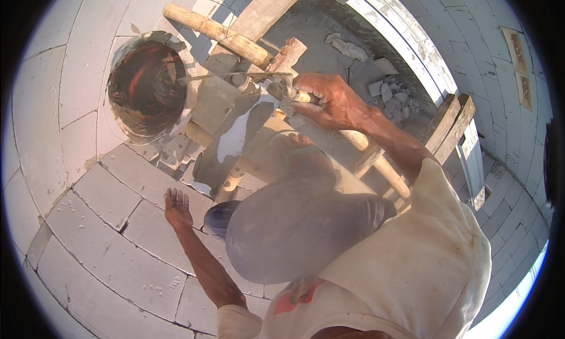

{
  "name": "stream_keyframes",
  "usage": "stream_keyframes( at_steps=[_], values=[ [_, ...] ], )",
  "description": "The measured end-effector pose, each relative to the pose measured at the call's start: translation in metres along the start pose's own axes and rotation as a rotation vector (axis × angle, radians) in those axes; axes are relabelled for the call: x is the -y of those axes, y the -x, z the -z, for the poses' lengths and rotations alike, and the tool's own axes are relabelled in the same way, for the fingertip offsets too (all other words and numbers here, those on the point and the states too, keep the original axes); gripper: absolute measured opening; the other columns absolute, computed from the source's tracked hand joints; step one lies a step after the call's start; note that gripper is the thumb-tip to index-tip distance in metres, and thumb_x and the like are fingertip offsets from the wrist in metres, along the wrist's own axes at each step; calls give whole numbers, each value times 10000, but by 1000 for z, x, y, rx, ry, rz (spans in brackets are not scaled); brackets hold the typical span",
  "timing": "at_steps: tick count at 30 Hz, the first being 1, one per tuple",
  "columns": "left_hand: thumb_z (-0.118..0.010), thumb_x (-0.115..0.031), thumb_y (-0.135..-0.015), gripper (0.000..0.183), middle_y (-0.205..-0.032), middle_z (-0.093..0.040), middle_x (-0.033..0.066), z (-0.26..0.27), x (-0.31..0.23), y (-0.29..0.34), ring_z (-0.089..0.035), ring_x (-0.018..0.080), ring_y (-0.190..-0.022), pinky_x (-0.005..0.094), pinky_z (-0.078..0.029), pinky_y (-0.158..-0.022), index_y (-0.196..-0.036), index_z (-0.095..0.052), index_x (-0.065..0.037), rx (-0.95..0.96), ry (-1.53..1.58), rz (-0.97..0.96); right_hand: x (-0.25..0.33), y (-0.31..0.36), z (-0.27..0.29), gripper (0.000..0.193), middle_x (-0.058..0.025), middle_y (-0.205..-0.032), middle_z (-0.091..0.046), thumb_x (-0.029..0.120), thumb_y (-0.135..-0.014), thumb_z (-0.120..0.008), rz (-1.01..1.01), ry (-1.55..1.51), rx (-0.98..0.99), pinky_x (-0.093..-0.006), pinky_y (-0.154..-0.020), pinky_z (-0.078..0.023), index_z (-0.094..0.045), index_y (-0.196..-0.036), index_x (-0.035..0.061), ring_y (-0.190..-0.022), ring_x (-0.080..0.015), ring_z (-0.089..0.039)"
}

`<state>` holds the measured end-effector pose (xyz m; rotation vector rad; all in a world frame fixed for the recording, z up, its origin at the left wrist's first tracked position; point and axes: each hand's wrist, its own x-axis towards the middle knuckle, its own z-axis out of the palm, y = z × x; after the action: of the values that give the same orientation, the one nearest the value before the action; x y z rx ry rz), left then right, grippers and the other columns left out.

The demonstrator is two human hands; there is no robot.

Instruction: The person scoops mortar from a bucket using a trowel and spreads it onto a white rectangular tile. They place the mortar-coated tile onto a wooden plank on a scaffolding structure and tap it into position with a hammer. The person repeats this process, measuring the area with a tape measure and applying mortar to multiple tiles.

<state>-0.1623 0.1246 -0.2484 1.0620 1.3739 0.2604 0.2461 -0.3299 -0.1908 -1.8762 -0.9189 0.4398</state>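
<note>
My right hand (323,100) is closed around the wooden handle of a mortar-smeared trowel (206,165). Its broad blade slants down to the left, with a bright white patch of glare on it. A thin metal bar runs beside the handle toward a bucket (118,94); whether it belongs to the bucket or the tool, I cannot tell. Grey mortar coats the bucket's rim, and its inside is dark with reddish streaks. My left hand (178,208) holds nothing, its fingers stretched out in front of the pale blocks (112,192).
Bamboo poles (215,32) and wooden planks (268,12) form a platform under the bucket and my legs (294,227). Broken block pieces (397,97) lie on the floor beyond. Block walls (471,27) rise on both sides, and two timbers (450,124) stand at the right.
</note>
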Motion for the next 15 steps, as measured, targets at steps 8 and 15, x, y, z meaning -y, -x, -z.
stream_keyframes(
  at_steps=[8, 15],
  values=[
    [-459, -470, -1146, 786, -1704, -284, 256, -98, -82, 5, -284, 388, -1594, 523, -266, -1303, -1682, -180, 33, 453, 40, -161, 15, -68, 35, 451, -152, -904, -726, 364, -989, -755, -123, 33, -57, -456, -659, -520, -725, -1199, -33, -712, -247, -630],
    [-584, -282, -1114, 724, -1627, -430, 214, -174, -128, -2, -478, 373, -1468, 529, -426, -1219, -1653, -241, 59, 391, 81, -236, 53, -167, 13, 459, -276, -1153, -751, 271, -954, -729, 67, 478, 183, -467, -826, -607, -699, -1291, -38, -987, -380, -756]
  ],
)
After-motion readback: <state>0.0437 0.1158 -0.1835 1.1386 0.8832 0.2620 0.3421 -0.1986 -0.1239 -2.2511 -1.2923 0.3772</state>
